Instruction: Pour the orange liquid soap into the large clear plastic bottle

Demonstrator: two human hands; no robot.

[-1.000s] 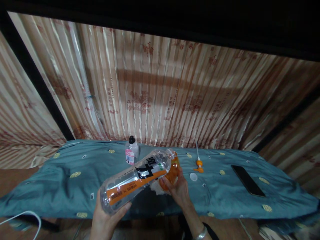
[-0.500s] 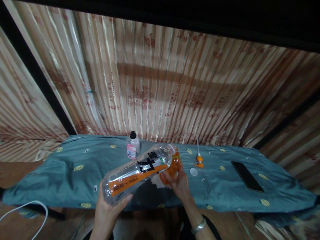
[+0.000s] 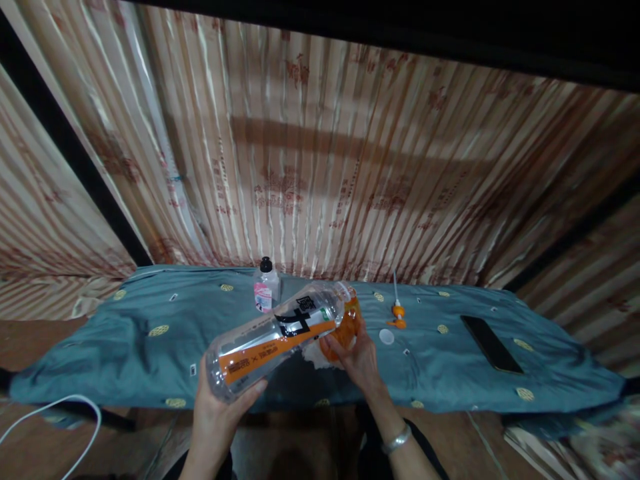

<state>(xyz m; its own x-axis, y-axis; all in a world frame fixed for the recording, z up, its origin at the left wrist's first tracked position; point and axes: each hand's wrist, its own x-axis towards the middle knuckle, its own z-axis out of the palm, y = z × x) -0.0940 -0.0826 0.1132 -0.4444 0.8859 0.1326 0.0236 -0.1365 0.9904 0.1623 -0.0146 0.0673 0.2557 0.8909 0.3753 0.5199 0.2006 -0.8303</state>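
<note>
My left hand (image 3: 216, 417) grips the base of a large clear plastic bottle (image 3: 273, 340) with an orange and black label. The bottle is tipped, its open mouth pointing away and to the right. Its mouth meets a small orange container (image 3: 345, 331) that my right hand (image 3: 357, 363) holds over the blue-green cloth (image 3: 125, 347). A pale crumpled tissue (image 3: 313, 358) lies just under the right hand. A silver bracelet sits on my right wrist.
On the cloth stand a small bottle with a black cap and pink label (image 3: 265, 288), an orange pump nozzle with a white tube (image 3: 397, 313), a white cap (image 3: 386, 336) and a dark phone (image 3: 491, 343). A striped curtain hangs behind. A white cable (image 3: 55, 417) lies at the lower left.
Both hands keep their hold; the big bottle stays tilted at the orange container. The view has shifted slightly, so everything sits a little higher in the frame.
</note>
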